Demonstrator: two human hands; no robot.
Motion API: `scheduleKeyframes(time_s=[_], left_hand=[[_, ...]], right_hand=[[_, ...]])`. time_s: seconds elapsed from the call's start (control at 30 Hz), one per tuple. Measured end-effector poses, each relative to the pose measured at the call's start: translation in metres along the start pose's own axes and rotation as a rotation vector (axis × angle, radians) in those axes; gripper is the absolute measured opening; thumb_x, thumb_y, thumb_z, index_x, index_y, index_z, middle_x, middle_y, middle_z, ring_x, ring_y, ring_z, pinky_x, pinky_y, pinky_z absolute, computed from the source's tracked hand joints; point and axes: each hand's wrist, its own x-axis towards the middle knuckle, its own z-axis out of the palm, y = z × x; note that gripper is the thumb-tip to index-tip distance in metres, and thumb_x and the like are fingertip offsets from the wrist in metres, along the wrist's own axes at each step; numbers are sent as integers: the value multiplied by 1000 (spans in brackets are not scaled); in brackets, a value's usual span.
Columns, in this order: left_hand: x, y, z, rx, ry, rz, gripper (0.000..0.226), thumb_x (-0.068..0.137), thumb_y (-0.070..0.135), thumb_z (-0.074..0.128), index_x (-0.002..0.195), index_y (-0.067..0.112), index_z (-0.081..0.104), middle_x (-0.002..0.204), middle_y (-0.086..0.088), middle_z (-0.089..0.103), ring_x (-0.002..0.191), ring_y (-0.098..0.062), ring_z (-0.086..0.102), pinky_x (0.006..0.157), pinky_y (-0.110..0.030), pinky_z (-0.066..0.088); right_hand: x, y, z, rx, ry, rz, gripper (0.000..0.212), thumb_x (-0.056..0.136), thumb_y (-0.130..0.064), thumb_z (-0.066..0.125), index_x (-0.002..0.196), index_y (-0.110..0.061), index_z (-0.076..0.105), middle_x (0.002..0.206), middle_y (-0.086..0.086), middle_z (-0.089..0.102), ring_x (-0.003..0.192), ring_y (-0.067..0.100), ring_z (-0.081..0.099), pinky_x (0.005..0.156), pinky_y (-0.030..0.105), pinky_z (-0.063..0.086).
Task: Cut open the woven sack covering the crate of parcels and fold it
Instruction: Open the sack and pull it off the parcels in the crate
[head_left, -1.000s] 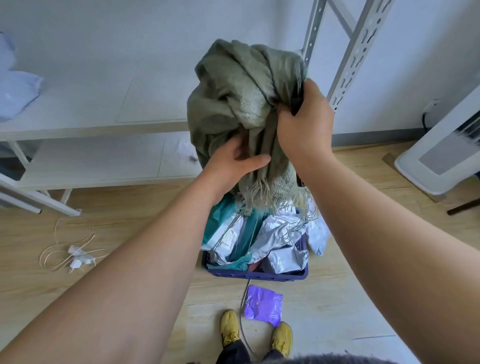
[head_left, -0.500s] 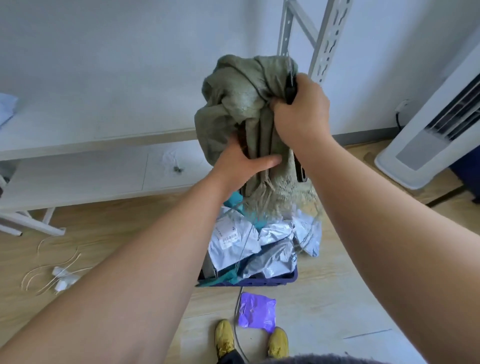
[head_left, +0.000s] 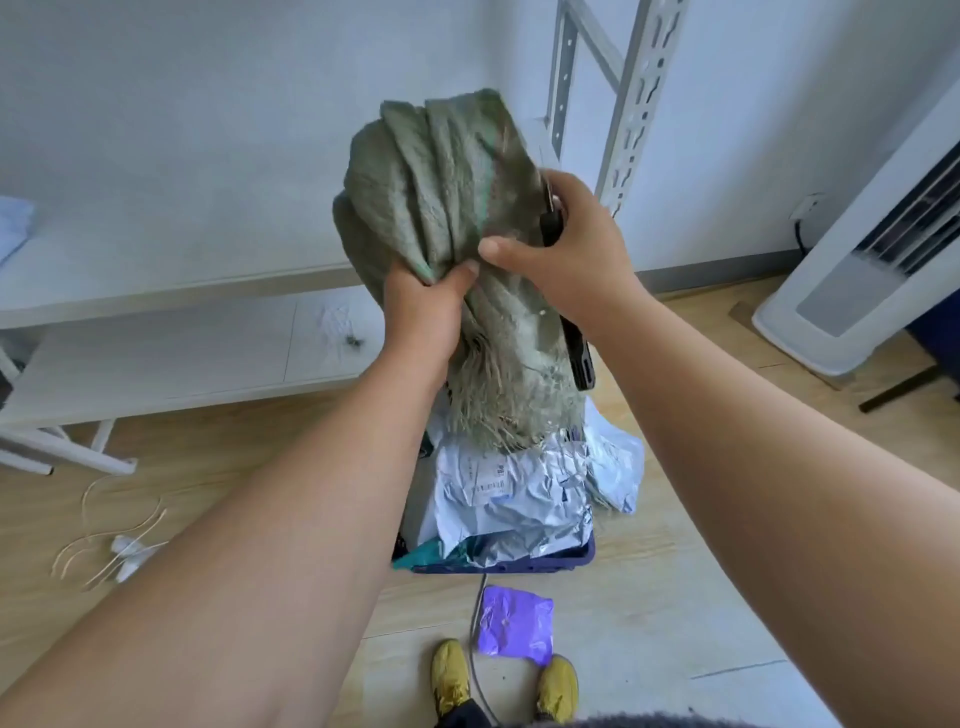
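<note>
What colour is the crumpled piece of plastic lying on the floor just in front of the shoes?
Purple; the plastic piece shows in the head view.

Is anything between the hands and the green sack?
No. Both hands already hold the sack: the left hand grips it from below, the right hand grips it from the side. The right hand also holds a dark tool against the cloth. Nothing visible blocks either grip.

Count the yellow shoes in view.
2: left shoe and right shoe, both at the bottom edge on the floor, flanking the purple bag. None seem hidden.
</note>
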Motion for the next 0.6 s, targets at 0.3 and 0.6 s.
scheduleKeyframes(time_s=[0.3,0.6], left_hand=[[0,-3,-12,92,-40,-49,42,80,23,76,119,15,61,110,2,68,105,-20,65,86,-34,53],[9,6,-19,49,84,-18,33,77,24,76,108,18,64,90,13,66,83,-7,64,76,-27,52]], right_hand=[[-2,2,12,5,-69,37,56,67,-37,84,116,-21,61,97,-5,68,87,15,65,77,34,55],[-14,30,25,-24,-62,75,74,62,-41,86,127,-27,55,102,-15,66,92,4,63,76,19,50]])
